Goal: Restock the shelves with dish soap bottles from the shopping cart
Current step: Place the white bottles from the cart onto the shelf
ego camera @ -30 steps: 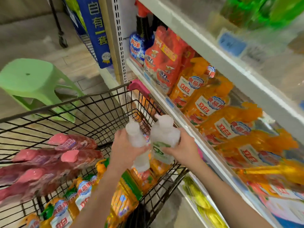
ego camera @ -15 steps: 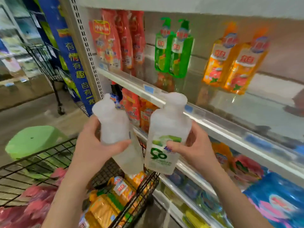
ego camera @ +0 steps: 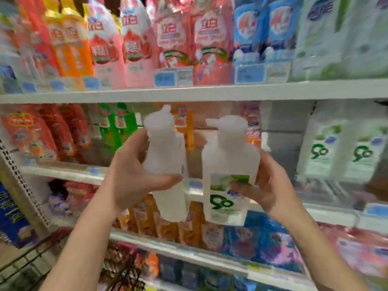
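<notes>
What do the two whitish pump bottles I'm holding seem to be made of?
Left hand's whitish pump bottle: probably frosted translucent plastic; background colours show faintly through. Right hand's whitish pump bottle: likely the same plastic, with a printed label.

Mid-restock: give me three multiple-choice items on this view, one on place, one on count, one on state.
1. Where do bottles matching the labelled bottle stand? A. second shelf, right B. top shelf, left C. in the cart
2. How many bottles are held? A. one B. two C. three
3. The right hand is: A. open B. resting on a shelf C. gripping a bottle
1 A: shelved bottles show the same green logo. 2 B: the left hand holds the plain bottle, the right the labelled one. 3 C: it curls round the bottle.
</notes>
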Motion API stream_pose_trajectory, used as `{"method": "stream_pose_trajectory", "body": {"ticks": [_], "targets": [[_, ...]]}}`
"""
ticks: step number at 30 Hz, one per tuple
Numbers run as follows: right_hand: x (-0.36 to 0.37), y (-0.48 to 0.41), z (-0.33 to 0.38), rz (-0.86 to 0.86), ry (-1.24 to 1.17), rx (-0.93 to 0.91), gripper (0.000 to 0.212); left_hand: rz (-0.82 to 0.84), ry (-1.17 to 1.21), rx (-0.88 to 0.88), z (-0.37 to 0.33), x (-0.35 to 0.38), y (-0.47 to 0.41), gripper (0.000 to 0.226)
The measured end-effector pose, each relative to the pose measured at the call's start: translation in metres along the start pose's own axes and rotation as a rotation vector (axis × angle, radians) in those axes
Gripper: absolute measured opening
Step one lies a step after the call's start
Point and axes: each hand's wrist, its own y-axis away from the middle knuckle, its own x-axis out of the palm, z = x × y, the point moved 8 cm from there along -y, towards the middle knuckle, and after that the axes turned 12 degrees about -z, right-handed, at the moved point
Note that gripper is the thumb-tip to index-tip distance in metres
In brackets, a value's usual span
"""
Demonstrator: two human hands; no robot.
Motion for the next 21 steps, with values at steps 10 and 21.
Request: {"method": "stream_pose_trajectory", "body": {"ticks": [10,21], "targets": [[-0.138,0.010,0.038,-0.309,0.249,-0.096,0.060,0.314,0.171,0.163,-0.042,0.140,-0.028,0.077],[-0.227,0.003,0.014,-0.418,0.490,-0.061,0.067,0.583,0.310,0.309,-0.058,0.249,-0.041,0.084]]}}
